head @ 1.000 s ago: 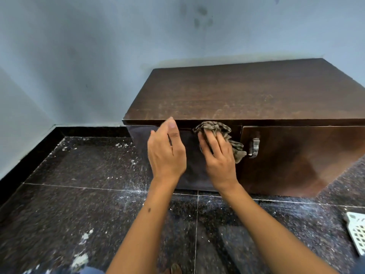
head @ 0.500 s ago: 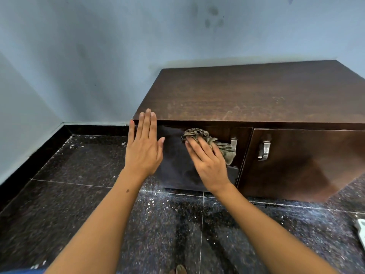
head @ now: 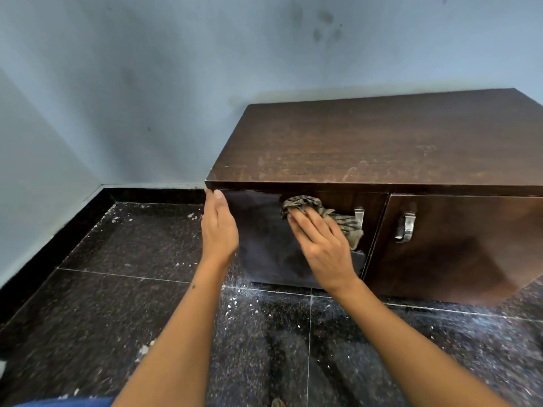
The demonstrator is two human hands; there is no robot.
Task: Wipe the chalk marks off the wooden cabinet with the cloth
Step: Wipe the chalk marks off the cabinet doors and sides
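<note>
Right hand (head: pixel 321 248), fingers straight and held together, presses a crumpled grey-brown striped cloth (head: pixel 320 211) flat against the upper part of the left door of a low dark-brown wooden cabinet (head: pixel 382 142). Left hand (head: pixel 219 230) stands edge-on with straight fingers at the door's outer left edge, fingertips near the top corner. Faint pale chalk marks (head: pixel 352 171) streak the cabinet's top near its front edge. Two metal handles (head: pixel 405 227) flank the gap between the doors. White specks dot the black speckled stone floor (head: pixel 117 289) below.
</note>
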